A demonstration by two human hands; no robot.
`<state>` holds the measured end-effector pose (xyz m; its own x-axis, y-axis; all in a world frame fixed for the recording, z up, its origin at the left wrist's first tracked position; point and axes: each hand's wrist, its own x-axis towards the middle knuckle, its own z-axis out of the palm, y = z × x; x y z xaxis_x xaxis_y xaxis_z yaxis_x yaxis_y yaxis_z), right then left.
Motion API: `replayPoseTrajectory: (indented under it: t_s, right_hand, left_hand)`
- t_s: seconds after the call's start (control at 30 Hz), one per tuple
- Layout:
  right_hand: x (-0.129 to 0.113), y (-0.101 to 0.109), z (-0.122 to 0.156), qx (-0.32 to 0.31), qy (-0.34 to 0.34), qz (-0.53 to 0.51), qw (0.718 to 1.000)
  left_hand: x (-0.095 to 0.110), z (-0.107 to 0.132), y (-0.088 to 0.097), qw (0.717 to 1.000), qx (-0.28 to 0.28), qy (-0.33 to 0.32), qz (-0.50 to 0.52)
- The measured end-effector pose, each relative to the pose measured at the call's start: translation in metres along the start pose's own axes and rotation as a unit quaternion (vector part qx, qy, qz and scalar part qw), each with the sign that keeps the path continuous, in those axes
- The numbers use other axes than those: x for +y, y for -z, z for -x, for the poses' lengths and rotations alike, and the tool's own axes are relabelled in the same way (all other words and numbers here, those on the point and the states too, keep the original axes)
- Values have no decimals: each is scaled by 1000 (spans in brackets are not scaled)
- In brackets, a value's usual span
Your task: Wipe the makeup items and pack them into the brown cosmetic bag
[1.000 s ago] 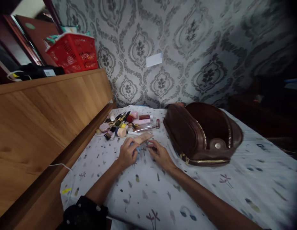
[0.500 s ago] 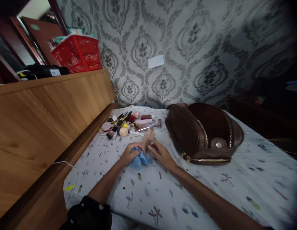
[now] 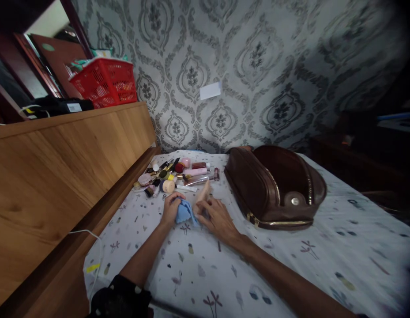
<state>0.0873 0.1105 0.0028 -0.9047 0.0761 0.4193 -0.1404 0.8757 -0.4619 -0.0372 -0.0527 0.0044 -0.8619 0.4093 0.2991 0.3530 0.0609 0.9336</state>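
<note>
My left hand point(image 3: 171, 210) is closed on a crumpled light-blue cloth point(image 3: 184, 213), low over the patterned sheet. In my right hand point(image 3: 219, 219) is a flat, pinkish-beige piece that looks like a squeeze tube point(image 3: 202, 193), standing tilted with its upper end pointing away from me. Its lower part is partly hidden by my fingers. The cloth and the beige tube are close together, and I cannot tell whether they touch. Just beyond my hands lie several cosmetics, among them a round jar with a beige face point(image 3: 167, 186), a pink tube point(image 3: 195, 171) and a clear slim case point(image 3: 198, 179).
An unzipped brown leather bag point(image 3: 239, 187) stands on the right of the white patterned sheet point(image 3: 191, 282). On the left rises a wooden headboard point(image 3: 75, 154), with a red plastic basket point(image 3: 107, 81) on its ledge. A white cable point(image 3: 99, 254) hangs along the left edge.
My hands have moved slightly apart. The cloth is now to the left of the beige tube, which is tilted more upright. The whole view has shifted slightly.
</note>
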Motion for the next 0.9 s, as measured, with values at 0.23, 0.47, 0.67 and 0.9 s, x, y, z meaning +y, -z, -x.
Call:
replayPoseTrajectory:
  t_s: [0.23, 0.47, 0.67, 0.9]
  right_hand:
    - [0, -3, 4, -3, 38, 18, 999]
    - [-6, 2, 5, -77, 70, 12, 994]
    - [-6, 5, 5, -93, 72, 18, 993]
    - [-2, 2, 9, -77, 137, 35, 987]
  left_hand:
    - [7, -33, 1, 981, 21, -65, -183]
    - [29, -131, -20, 904, -11, -102, -414]
    - [26, -186, -46, 836, -20, -75, -543]
    - [17, -212, -62, 789, -56, -35, -611]
